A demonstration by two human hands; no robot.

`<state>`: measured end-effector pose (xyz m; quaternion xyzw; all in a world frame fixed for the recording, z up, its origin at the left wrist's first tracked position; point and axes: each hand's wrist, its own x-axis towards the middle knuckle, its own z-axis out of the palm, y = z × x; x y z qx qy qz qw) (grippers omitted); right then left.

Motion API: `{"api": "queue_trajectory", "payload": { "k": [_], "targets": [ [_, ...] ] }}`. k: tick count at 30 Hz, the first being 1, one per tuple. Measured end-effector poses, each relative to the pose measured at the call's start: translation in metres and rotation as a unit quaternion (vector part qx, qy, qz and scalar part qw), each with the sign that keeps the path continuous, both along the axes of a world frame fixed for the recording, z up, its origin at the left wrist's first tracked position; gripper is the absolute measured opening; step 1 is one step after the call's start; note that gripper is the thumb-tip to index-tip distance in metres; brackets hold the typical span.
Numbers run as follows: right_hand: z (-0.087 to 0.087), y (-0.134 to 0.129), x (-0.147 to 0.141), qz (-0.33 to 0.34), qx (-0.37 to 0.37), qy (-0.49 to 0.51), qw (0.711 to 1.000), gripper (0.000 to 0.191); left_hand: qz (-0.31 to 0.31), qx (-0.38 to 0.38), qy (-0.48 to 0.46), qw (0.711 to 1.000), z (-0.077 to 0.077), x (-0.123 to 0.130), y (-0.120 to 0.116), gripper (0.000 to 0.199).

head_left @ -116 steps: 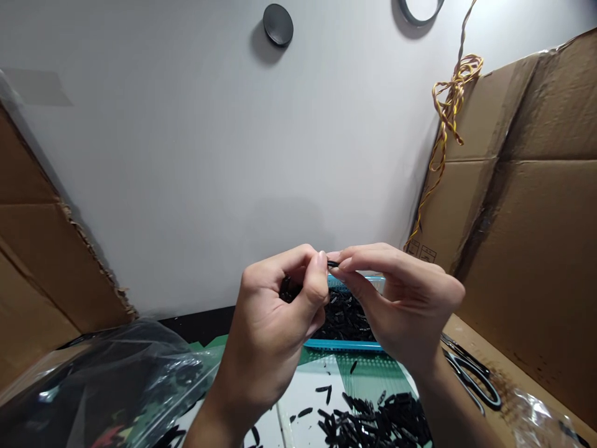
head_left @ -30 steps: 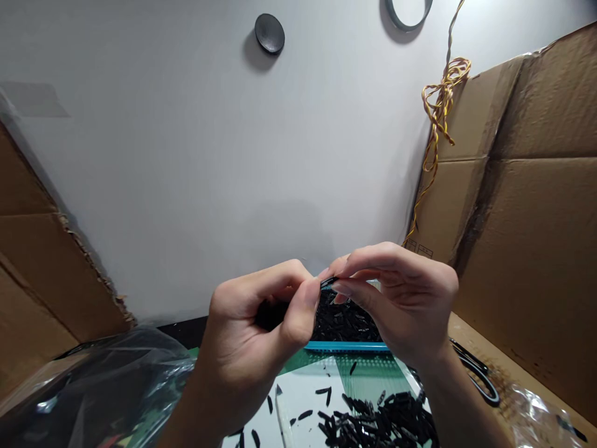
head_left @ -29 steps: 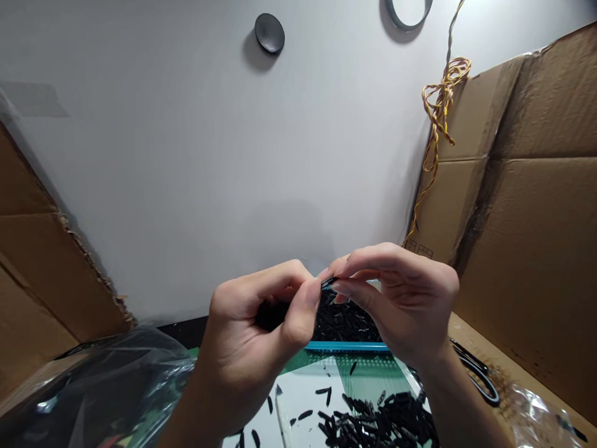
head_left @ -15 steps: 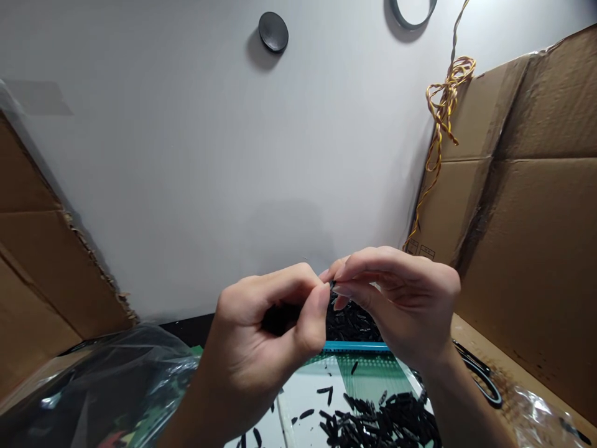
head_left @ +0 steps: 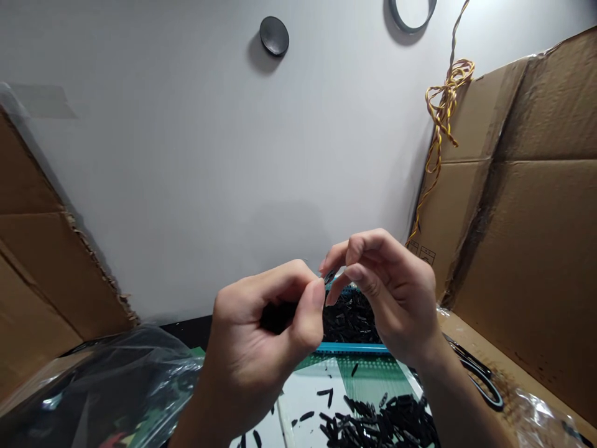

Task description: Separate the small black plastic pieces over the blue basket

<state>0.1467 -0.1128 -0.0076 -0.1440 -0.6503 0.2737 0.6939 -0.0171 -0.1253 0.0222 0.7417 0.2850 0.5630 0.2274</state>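
Observation:
My left hand (head_left: 270, 330) is closed, thumb and forefinger pinching a small dark piece (head_left: 329, 277) that sticks out at their tips. Just right of it, my right hand (head_left: 396, 286) has its thumb and fingers apart around the free end of the piece; whether a fingertip touches it is hard to tell. Behind the hands, a blue tray (head_left: 357, 348) holds many small black pieces (head_left: 352, 317). A heap of similar black pieces (head_left: 382, 423) lies below the hands, with several loose ones on the white surface (head_left: 301, 379).
Clear plastic bag (head_left: 140, 367) at lower left. Cardboard walls (head_left: 536, 218) stand right and left (head_left: 32, 261). Twisted yellow wire (head_left: 438, 118) hangs at right. Black-handled scissors (head_left: 485, 386) and crumpled plastic (head_left: 536, 417) lie at lower right.
My right hand has opened its thumb and forefinger from the pinch and shifted slightly up and left. More of the small piece shows at my left fingertips. My left hand has barely moved.

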Motion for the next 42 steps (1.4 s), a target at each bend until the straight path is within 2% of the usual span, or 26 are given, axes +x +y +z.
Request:
{"api": "queue_trajectory", "payload": {
  "k": [3,6,12,16,19,22,24,25,26,28,30,32,34,37,42],
  "targets": [
    [0.002,-0.001,0.003,-0.028,0.008,0.015,0.999,0.01,-0.007,-0.026,-0.012,1.0,-0.001,0.002,0.0,0.037],
    [0.002,-0.002,0.007,-0.056,0.022,-0.012,0.998,0.016,-0.005,-0.031,-0.015,0.999,-0.001,0.002,-0.001,0.039],
    [-0.001,0.002,0.007,-0.068,0.036,-0.023,0.997,0.016,-0.033,-0.072,-0.025,0.997,0.0,0.003,0.0,0.041],
    [-0.002,0.005,0.007,-0.133,0.042,-0.039,0.99,0.013,-0.064,-0.129,-0.031,0.989,0.001,0.003,0.008,0.045],
    [-0.005,0.014,0.009,-0.218,0.034,-0.097,0.971,0.01,-0.114,-0.183,-0.054,0.975,0.002,-0.001,0.018,0.045],
    [-0.013,0.029,0.009,-0.313,-0.004,-0.203,0.928,0.01,-0.161,-0.237,-0.085,0.954,0.003,-0.006,0.026,0.04],
    [-0.018,0.037,0.008,-0.343,-0.034,-0.268,0.9,0.008,-0.173,-0.266,-0.099,0.943,0.004,-0.008,0.028,0.04],
    [-0.019,0.039,0.006,-0.346,-0.045,-0.279,0.895,0.01,-0.171,-0.278,-0.103,0.94,0.005,-0.008,0.027,0.04],
    [-0.018,0.039,0.005,-0.341,-0.051,-0.271,0.899,0.01,-0.16,-0.288,-0.108,0.938,0.006,-0.007,0.025,0.04],
    [-0.014,0.032,0.002,-0.308,-0.055,-0.213,0.926,0.009,-0.121,-0.298,-0.112,0.94,0.009,-0.005,0.02,0.038],
    [-0.006,0.02,-0.002,-0.239,-0.051,-0.145,0.959,0.011,-0.081,-0.297,-0.11,0.945,0.012,-0.002,0.016,0.037],
    [0.002,0.007,-0.004,-0.164,-0.044,-0.136,0.976,0.01,-0.068,-0.303,-0.097,0.946,0.013,0.0,0.014,0.039],
    [0.008,-0.002,-0.005,-0.128,-0.043,-0.142,0.981,0.008,-0.093,-0.319,-0.072,0.941,0.011,-0.001,0.016,0.046],
    [0.01,-0.007,-0.003,-0.12,-0.056,-0.156,0.979,0.005,-0.139,-0.332,-0.044,0.932,0.005,-0.003,0.021,0.055],
    [0.01,-0.006,-0.003,-0.131,-0.099,-0.212,0.963,0.012,-0.134,-0.31,-0.042,0.94,-0.004,0.001,0.026,0.049]
  ]
}}
